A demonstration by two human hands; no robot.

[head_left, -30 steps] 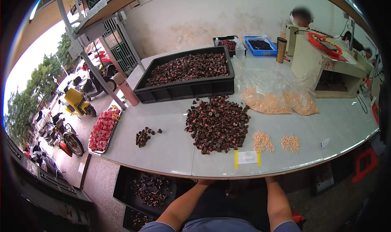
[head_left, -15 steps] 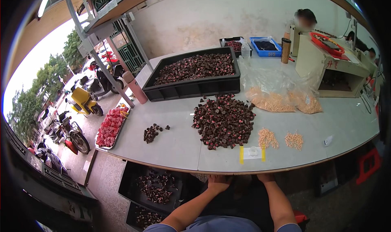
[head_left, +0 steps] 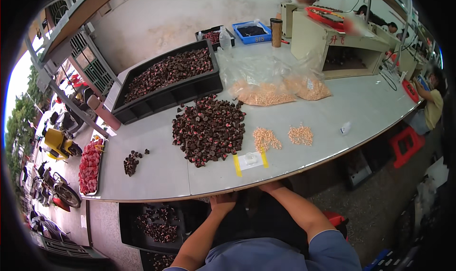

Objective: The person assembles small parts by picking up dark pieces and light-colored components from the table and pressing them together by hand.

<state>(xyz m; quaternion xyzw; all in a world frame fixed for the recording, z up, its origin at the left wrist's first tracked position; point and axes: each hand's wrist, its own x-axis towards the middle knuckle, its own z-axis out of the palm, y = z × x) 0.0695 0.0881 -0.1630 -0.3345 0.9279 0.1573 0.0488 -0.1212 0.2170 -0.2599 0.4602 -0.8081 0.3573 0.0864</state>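
My left hand (head_left: 223,202) and my right hand (head_left: 271,187) are at the table's front edge, with the fingers of both hidden under it. Neither hand shows anything held. Just above them on the table, a white card (head_left: 244,165) is fixed by yellow tape strips, with a small clear piece on it. Behind it lies a big heap of small dark brown and pink pieces (head_left: 209,130). To its right are two small piles of tan pieces (head_left: 267,139), (head_left: 300,135). A little cluster of dark pieces (head_left: 130,164) sits to the left.
A large black tray (head_left: 166,102) of dark pieces stands behind the heap, beside clear bags of tan pieces (head_left: 263,96). A tray of red pieces (head_left: 89,169) and pink bottle (head_left: 103,113) are left. Below is a black bin (head_left: 128,223); a beige machine (head_left: 351,45) stands right.
The view has turned to the right, so the table's things appear farther left, and a seated person shows at the far right. My hands stay at the table edge.
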